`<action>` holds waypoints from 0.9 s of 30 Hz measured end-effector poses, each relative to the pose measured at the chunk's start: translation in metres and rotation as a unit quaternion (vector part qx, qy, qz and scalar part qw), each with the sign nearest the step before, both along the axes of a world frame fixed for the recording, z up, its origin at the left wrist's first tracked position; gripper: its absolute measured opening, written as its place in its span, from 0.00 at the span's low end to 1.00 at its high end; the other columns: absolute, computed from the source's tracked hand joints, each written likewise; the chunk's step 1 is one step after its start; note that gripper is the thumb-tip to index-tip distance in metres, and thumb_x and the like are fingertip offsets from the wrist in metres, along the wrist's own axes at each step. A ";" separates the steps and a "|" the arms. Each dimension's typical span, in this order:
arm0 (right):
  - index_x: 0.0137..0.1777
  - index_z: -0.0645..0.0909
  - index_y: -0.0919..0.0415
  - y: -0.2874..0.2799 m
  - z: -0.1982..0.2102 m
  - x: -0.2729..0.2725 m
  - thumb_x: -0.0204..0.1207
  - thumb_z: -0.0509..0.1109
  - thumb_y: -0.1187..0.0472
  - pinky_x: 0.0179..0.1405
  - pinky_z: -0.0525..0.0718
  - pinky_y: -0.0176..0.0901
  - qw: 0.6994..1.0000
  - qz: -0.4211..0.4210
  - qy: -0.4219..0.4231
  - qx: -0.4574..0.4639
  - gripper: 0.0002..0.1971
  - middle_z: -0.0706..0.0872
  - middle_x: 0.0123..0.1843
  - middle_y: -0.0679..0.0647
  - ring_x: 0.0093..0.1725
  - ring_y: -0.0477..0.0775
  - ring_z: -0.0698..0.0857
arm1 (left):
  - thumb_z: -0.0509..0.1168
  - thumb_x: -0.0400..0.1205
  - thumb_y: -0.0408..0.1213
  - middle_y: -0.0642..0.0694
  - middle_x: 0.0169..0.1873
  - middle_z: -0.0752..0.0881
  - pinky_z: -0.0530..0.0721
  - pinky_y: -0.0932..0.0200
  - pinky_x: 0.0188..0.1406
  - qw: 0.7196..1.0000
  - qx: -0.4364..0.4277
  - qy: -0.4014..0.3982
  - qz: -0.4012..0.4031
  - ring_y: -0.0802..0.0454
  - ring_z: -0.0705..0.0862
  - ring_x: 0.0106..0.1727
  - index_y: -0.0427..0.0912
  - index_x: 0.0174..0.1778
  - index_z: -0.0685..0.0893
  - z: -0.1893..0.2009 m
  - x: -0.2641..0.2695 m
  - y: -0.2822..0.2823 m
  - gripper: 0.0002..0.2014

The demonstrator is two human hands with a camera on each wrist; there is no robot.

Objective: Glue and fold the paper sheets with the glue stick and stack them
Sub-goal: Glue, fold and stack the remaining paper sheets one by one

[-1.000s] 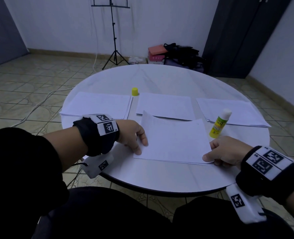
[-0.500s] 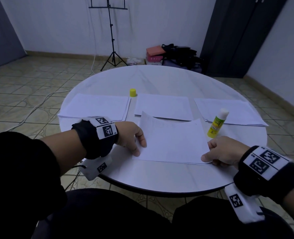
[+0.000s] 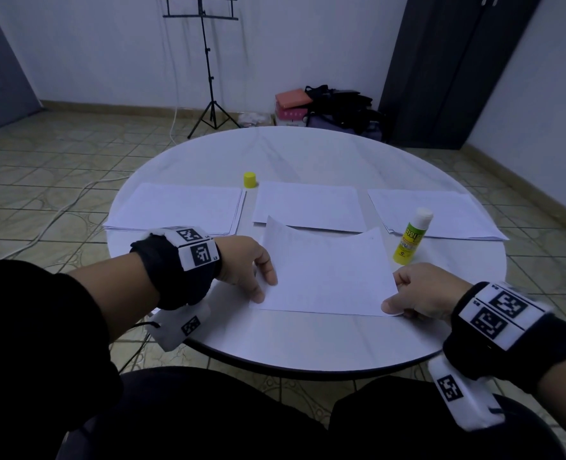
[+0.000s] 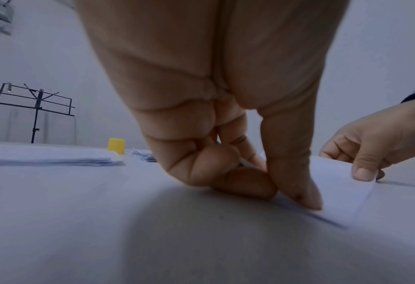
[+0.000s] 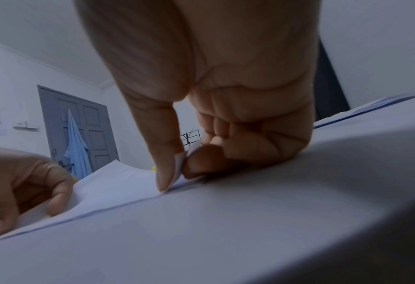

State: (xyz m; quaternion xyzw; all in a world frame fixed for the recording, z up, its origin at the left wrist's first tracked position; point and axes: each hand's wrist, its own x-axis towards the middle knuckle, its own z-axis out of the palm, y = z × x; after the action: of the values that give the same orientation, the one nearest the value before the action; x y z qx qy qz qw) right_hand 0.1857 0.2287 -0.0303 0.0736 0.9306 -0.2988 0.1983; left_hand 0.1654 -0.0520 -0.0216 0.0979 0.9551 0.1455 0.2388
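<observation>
From where I stand the sheet (image 3: 328, 277) lies at the near edge of the round table (image 3: 308, 346), just in front of the middle paper stack (image 3: 308, 204), and both hands are on its near corners. The left hand (image 3: 245, 263) has its thumb pressed down on top of the near left corner with the fingers curled beside and under it; the right hand (image 3: 417, 290) pinches the near right corner between thumb and forefinger, and that corner is lifted a little off the table. The far edge of the sheet curls up at both ends, so the fold is not flat. I think the main risk is a crooked crease: if one hand carries its corner further than the other, the edges will not meet, and any glue there would lock the error in. The paper is thin and limp, so a hard tug at the pinched corner could crumple or tear it. The glue stick (image 3: 412, 235) stands uncapped just right of the sheet, beyond the right hand; a careless sweep of that wrist could knock it over. Its yellow cap (image 3: 249, 179) sits past the middle stack, well clear.
</observation>
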 end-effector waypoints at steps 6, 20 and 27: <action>0.58 0.73 0.56 -0.003 0.004 0.001 0.64 0.79 0.65 0.30 0.74 0.39 0.999 -0.008 0.011 0.044 0.25 0.79 0.39 0.50 0.39 0.53 0.80 | 0.78 0.71 0.42 0.57 0.33 0.78 0.73 0.69 0.35 1.000 -0.023 0.003 -0.016 0.60 0.78 0.37 0.56 0.59 0.82 0.001 -0.001 0.003 0.21; 0.72 0.73 0.51 0.004 0.021 -0.004 0.66 0.79 0.67 0.27 0.75 0.34 0.986 0.100 -0.034 0.126 0.34 0.74 0.34 0.47 0.28 0.47 0.77 | 0.66 0.78 0.58 0.44 0.69 0.79 0.75 0.57 0.58 0.958 -0.253 0.052 -0.128 0.47 0.79 0.63 0.45 0.72 0.76 0.033 -0.013 0.081 0.30; 0.70 0.70 0.51 -0.001 0.021 -0.011 0.64 0.81 0.62 0.25 0.71 0.33 0.971 0.133 -0.022 0.197 0.35 0.73 0.38 0.46 0.31 0.43 0.75 | 0.63 0.76 0.66 0.44 0.83 0.54 0.56 0.43 0.78 0.969 -0.141 0.045 -0.198 0.42 0.54 0.83 0.57 0.84 0.51 0.004 -0.017 0.156 0.43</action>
State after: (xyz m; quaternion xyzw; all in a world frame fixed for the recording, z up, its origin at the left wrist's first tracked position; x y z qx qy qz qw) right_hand 0.1747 0.2274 -0.0094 -0.0064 0.9680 -0.0789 0.2380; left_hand 0.1482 0.1037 -0.0178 0.2573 0.9373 -0.0454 0.2307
